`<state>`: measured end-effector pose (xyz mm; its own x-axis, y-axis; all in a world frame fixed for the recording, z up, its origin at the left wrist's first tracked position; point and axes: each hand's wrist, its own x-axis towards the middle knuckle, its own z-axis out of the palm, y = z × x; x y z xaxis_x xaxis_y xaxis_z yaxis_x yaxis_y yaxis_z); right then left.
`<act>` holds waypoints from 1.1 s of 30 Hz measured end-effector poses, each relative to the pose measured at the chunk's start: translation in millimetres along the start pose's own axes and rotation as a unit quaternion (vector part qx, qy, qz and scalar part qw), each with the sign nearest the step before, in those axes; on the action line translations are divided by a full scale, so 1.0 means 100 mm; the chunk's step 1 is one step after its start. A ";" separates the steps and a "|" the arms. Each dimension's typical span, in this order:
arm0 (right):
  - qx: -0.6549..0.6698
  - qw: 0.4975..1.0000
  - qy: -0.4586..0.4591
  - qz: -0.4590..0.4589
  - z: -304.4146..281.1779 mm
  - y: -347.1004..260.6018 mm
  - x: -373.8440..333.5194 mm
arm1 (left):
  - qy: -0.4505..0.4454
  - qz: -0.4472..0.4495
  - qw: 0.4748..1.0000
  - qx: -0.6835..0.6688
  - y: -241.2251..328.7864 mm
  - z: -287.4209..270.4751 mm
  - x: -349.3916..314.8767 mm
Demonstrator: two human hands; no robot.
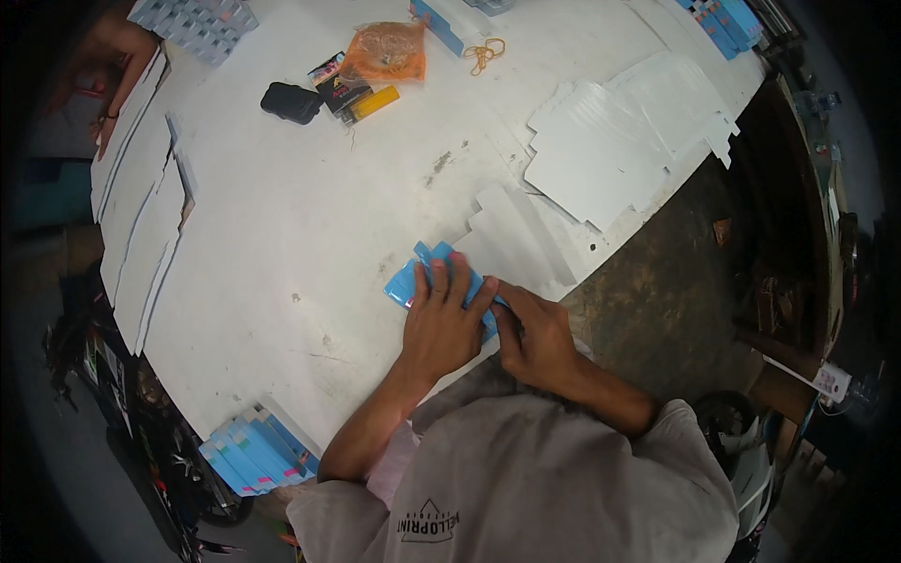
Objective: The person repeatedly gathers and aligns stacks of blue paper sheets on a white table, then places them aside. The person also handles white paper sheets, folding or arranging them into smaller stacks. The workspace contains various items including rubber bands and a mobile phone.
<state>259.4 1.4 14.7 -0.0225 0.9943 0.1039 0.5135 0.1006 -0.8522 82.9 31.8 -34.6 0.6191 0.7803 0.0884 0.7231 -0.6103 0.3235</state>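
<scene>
A small blue carton (402, 284) of folded card lies on the white table near its front edge, mostly covered by my hands. My left hand (444, 319) rests flat on top of it, fingers stretched out and slightly apart. At the carton's right end, my right hand (540, 336) has thumb and forefinger pinched on its edge. Just beyond the hands, a flat white carton blank (516, 235) lies on the table, its stepped edge partly behind the blue carton.
More white blanks (601, 141) lie at the right edge. Blue cartons stand in a row (253, 455) at the lower left. Farther back are a black case (291, 102), a yellow lighter (373, 104), an orange bag (387, 52) and rubber bands (484, 56). Another person's arm (131, 80) shows far left.
</scene>
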 end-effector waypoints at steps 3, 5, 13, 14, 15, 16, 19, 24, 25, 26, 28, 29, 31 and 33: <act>0.079 0.989 -0.022 0.124 -0.11 0.03 0.15 | 0.001 0.036 0.999 -0.032 0.00 -0.08 0.07; 0.007 0.998 0.020 0.062 -0.20 0.05 0.12 | -0.001 0.040 0.997 -0.066 0.00 -0.13 0.14; -0.069 0.982 0.071 0.159 -0.52 0.33 0.20 | -0.002 0.049 0.994 -0.095 -0.02 -0.12 0.11; -0.119 0.984 0.103 0.089 -0.54 0.36 0.27 | -0.006 0.046 0.996 -0.070 -0.03 -0.12 0.11; -0.169 0.976 0.134 0.020 -0.55 0.39 0.33 | -0.012 0.044 0.998 -0.046 -0.04 -0.12 0.09; -0.191 0.973 0.130 0.021 -0.63 0.43 0.46 | -0.014 0.042 0.999 -0.021 -0.05 -0.13 0.09; -0.287 0.947 0.141 -0.023 -0.78 0.46 0.72 | 0.025 0.016 0.992 -0.121 0.01 -0.19 0.12; -0.261 0.957 0.068 -0.107 -0.32 0.42 0.44 | 0.012 0.003 0.992 -0.125 -0.03 -0.07 0.05; -0.237 0.967 0.024 -0.087 -0.22 0.50 0.38 | 0.011 -0.007 0.993 -0.121 -0.03 -0.05 0.04; -0.212 0.975 -0.020 -0.067 -0.18 0.53 0.34 | -0.005 -0.010 0.993 -0.115 -0.02 -0.07 0.04; -0.021 1.000 -0.008 0.000 -0.16 0.48 0.23 | -0.035 -0.021 0.994 -0.101 0.01 -0.15 0.05; -0.023 1.000 -0.002 -0.004 -0.16 0.46 0.23 | -0.022 -0.024 0.995 -0.094 0.01 -0.14 0.06; -0.126 0.991 0.006 -0.048 -0.14 0.41 0.26 | 0.011 -0.025 0.996 -0.080 0.02 -0.12 0.13; -0.212 0.973 0.006 -0.091 -0.13 0.40 0.29 | -0.014 -0.016 0.998 -0.056 0.00 -0.14 0.13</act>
<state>290.8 34.1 -9.6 -0.1381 0.9605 0.2416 0.8092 0.2501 -0.5316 86.6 43.7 -20.1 0.6058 0.7940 0.0505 0.7047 -0.5650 0.4292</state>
